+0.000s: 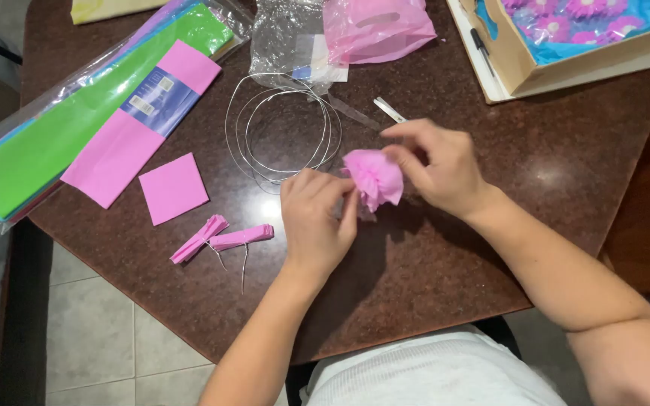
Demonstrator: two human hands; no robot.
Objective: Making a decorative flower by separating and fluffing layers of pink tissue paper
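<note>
A fluffy pink tissue-paper flower (375, 177) is held between both hands above the dark brown table (430, 271). My left hand (314, 222) grips it from below and the left, fingers closed near its base. My right hand (438, 167) pinches its upper right edge with thumb and fingers. Two pleated pink paper strips tied with thin wire (220, 239) lie on the table left of my left hand. A flat pink paper square (173, 188) lies beyond them.
A coil of thin silver wire (283, 131) lies behind the hands. A pack of coloured tissue sheets (77, 120) fills the left. Clear and pink plastic bags (347, 34) sit at the back. A cardboard box with pink flowers (566, 37) stands back right. Scissors (390, 110) lie near it.
</note>
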